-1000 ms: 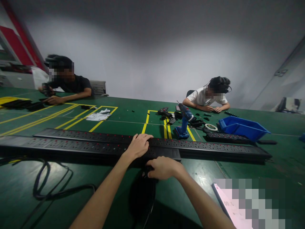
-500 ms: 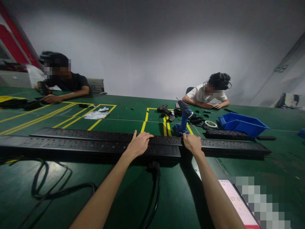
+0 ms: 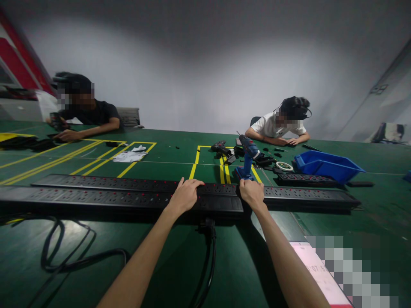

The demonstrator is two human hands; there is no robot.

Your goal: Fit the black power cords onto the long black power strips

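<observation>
Two long black power strips lie parallel across the green table. My left hand (image 3: pixel 185 194) lies palm down over both, its fingers stretched across the far power strip (image 3: pixel 218 188). Further right, my right hand (image 3: pixel 252 192) is closed round the far strip, just past the end of the near power strip (image 3: pixel 221 204). The undersides of my right fingers are hidden. From the near strip's front side a black plug with a cable (image 3: pixel 210 233) hangs toward me. A blue cordless drill (image 3: pixel 248 156) stands upright right behind my right hand.
A blue bin (image 3: pixel 327 167), a short black socket strip (image 3: pixel 306 179) and a tape roll (image 3: pixel 284 167) sit at the right. A second drill (image 3: pixel 221 147) lies beyond. Coiled cable (image 3: pixel 53 248) is at left, a phone (image 3: pixel 317 269) near right. Two people sit opposite.
The far power strip has slid left, with my right hand moving left along with it. My left hand has shifted only slightly left.
</observation>
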